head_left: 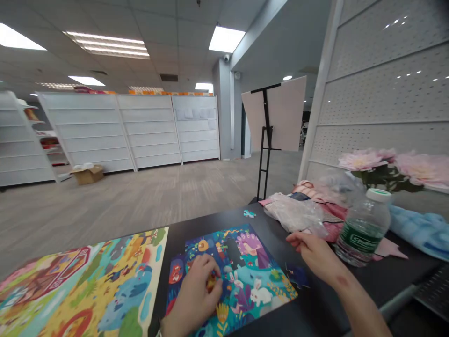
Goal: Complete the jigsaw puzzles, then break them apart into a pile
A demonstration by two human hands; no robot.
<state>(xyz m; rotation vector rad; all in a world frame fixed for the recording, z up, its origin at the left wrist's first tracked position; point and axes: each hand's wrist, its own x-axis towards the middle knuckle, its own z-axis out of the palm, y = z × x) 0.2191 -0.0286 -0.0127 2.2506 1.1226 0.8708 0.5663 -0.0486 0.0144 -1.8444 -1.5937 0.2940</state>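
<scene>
A jigsaw puzzle (257, 269) with a dark blue and teal animal picture lies on the black table. It has a dark gap near its upper middle, where pieces are absent. My left hand (199, 292) rests on the puzzle's left part, fingers curled down and thumb apart; printed picture shows between them. Past the puzzle's right edge, my right hand (312, 255) hovers with loosely bent fingers and nothing visible in them. Below it lie dark blue loose puzzle pieces (297, 275). Near the table's far edge is a light blue puzzle piece (249, 213).
On the left lies a colourful picture board (119, 281). A water bottle (363, 229) stands close beyond my right hand, by a clear plastic bag (298, 213), cloths and pink flowers (365, 160). A keyboard (435, 290) is at right; an easel (266, 140) stands behind the table.
</scene>
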